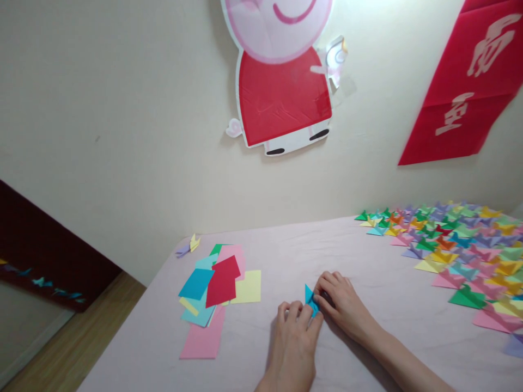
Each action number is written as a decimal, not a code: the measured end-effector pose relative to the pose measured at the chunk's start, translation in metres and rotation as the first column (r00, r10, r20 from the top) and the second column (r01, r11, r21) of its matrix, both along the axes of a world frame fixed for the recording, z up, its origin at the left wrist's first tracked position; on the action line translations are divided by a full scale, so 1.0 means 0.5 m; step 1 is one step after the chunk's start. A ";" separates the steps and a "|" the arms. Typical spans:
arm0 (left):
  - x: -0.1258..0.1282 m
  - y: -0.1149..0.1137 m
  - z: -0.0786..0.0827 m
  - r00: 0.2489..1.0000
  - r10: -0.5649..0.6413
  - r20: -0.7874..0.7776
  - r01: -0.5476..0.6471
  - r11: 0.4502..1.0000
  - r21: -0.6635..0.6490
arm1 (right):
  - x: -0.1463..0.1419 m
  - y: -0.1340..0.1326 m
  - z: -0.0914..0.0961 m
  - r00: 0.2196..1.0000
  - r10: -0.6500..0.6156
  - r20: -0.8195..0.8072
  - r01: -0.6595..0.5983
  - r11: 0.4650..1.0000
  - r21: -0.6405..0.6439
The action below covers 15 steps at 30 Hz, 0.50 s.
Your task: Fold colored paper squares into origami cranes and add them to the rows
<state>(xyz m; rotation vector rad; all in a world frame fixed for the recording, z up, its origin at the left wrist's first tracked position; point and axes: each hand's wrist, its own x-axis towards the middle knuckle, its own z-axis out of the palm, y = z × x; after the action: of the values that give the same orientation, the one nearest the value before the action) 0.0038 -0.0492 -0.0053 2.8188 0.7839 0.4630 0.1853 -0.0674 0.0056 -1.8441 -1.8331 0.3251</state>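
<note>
My left hand (pixel 295 333) and my right hand (pixel 342 302) meet over a small blue folded paper piece (pixel 310 298) on the pale pink cloth-covered table (pixel 368 272). Both hands have their fingers curled and pinched onto the blue paper, left from the near side, right from the far right. Only a pointed blue corner shows between the fingers; the rest is hidden under them.
A loose heap of coloured paper squares (pixel 216 286) lies left of my hands. Two small folded pieces (pixel 188 245) sit near the table's far left corner. Several folded paper figures (pixel 461 250) in rows cover the right side. Wall with a cartoon cut-out (pixel 281 81) and a red banner (pixel 469 81) behind.
</note>
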 end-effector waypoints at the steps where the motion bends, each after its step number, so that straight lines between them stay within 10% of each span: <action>1: -0.001 -0.001 -0.001 1.000 0.007 0.014 -0.007 1.000 -0.014 | 0.003 0.001 0.000 1.000 0.010 -0.005 -0.010 1.000 -0.003; 15: 0.006 0.000 0.011 1.000 0.014 0.003 -0.014 1.000 0.006 | 0.014 0.006 -0.008 0.998 0.043 -0.035 -0.043 0.999 -0.010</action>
<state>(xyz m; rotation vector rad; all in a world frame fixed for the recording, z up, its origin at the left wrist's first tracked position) 0.0066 -0.0492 0.0000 2.8198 0.8033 0.4724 0.1921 -0.0646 0.0014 -1.7964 -1.8529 0.3809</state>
